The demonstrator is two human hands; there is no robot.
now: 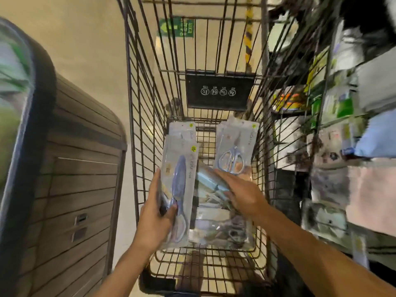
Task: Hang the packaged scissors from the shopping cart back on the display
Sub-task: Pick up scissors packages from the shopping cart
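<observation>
A: The shopping cart (150, 86) stands in the aisle, the display (334, 116) just beside it on the right, blurred. Where are the packs?

B: Several lie in the cart's basket. One pack of blue-handled scissors (179, 189) is raised on the left, and a pack of silver scissors (234, 151) leans at the far right end.

A: And the hands?

B: The left hand (156, 215) has its grip clamped on the blue pack's lower half, thumb across the front. The right hand (242, 194) reaches with fingers fairly straight onto a blurred pack in the pile; its grip looks apart.

A: How will a pack handle?

B: Probably light, flat and fairly stiff, with slick plastic. Best pinched by the card edges, leaving the top free for the hook.
</observation>
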